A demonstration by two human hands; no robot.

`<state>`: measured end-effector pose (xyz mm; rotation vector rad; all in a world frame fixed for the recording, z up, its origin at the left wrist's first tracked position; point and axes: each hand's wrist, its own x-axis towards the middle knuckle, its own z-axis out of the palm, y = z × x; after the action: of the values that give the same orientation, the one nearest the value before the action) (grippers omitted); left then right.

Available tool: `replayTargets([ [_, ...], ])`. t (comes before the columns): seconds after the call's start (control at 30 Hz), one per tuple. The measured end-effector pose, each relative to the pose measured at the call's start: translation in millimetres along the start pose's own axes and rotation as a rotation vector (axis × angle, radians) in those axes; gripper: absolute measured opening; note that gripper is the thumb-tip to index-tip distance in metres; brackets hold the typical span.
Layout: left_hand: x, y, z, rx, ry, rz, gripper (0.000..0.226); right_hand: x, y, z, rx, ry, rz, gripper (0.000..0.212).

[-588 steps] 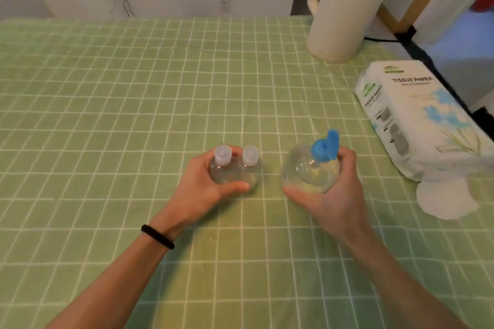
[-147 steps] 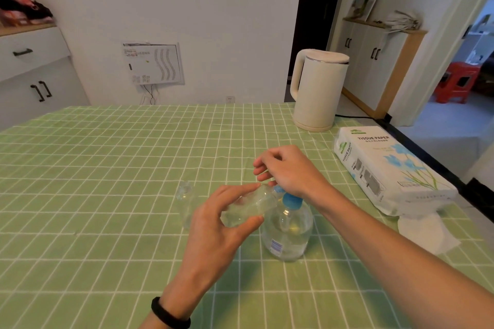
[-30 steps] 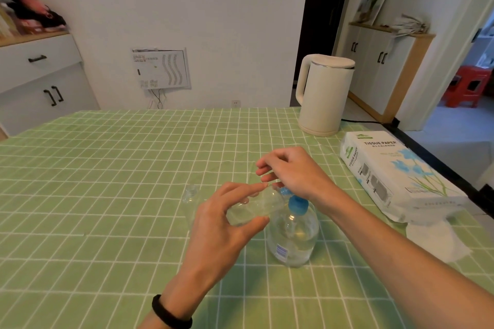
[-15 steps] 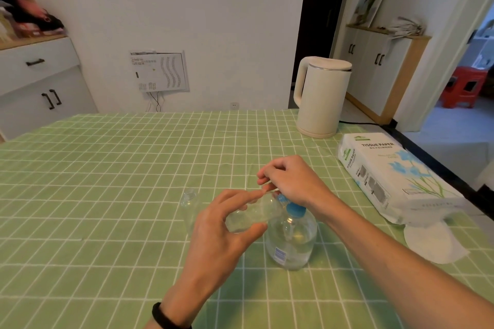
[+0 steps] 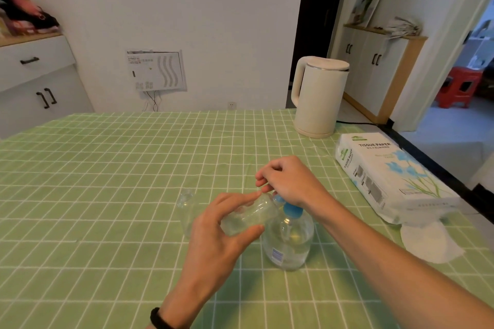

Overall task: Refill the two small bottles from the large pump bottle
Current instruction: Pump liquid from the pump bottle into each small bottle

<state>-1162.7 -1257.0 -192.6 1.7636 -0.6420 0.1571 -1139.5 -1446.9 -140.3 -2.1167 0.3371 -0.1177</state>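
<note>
A large clear pump bottle (image 5: pixel 288 243) with a blue pump head stands on the green checked tablecloth (image 5: pixel 107 195). My left hand (image 5: pixel 216 238) grips a small clear bottle (image 5: pixel 248 218), tilted, with its mouth at the blue nozzle. My right hand (image 5: pixel 288 181) rests on top of the pump, fingers curled over the head, which is mostly hidden. A second small clear bottle (image 5: pixel 187 208) stands upright without a cap, just left of my left hand.
A cream electric kettle (image 5: pixel 318 96) stands at the table's far right. A white tissue paper pack (image 5: pixel 385 176) lies along the right edge, with a loose tissue (image 5: pixel 427 243) in front of it. White cabinets stand by the walls.
Hands and bottles keep nearly the same pose over the last second; my right hand has sunk slightly onto the pump. Long before, both small bottles were capped in my left hand.
</note>
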Motion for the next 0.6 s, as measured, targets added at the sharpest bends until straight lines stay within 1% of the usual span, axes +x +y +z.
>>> replayTargets([
  [0.33,-4.6,1.9,-0.1,0.015,0.003,-0.02,0.057,-7.9,-2.0,1.9,-0.043,0.017,0.001,0.026],
  [0.6,7.7,1.5,0.3,0.059,0.024,0.071,0.063,-4.7,-11.5,-3.4,-0.042,0.001,-0.026,0.025],
])
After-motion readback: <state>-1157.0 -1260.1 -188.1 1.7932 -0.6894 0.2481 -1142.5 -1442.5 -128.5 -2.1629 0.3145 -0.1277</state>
